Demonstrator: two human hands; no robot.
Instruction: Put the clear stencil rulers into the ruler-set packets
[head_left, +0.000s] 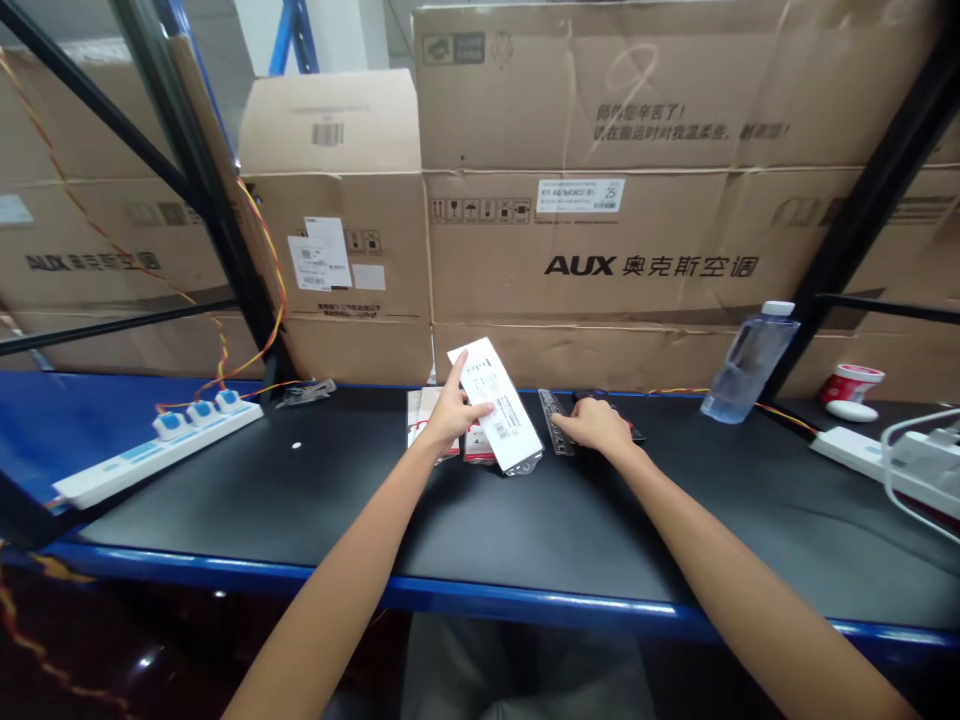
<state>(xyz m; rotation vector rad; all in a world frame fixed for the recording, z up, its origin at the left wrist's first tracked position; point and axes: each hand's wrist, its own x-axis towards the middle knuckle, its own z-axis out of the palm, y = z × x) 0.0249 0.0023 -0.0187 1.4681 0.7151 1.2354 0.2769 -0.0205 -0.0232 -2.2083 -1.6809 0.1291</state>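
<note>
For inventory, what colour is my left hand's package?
The package is white with dark print; see head view.

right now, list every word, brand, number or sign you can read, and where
"AUX 奥克斯空调": large brown cardboard carton
"师傅您辛苦了!": same carton
"请在搬运时对我温柔些,谢谢您!": same carton
Handling pictograms: same carton
"25": its rectangular white paper label
"AUX": far-left brown cardboard carton
"4": flat red-and-white packet
Too small or blurred: flat white rectangular box's print, remaining text

My feed shows “AUX 奥克斯空调” on a brown cardboard carton (pixel 660 225) at two o'clock, “25” on its white rectangular label (pixel 570 200) at one, “AUX” on a brown cardboard box (pixel 75 285) at nine, “4” on a flat red-and-white packet (pixel 477 445) at six.
</note>
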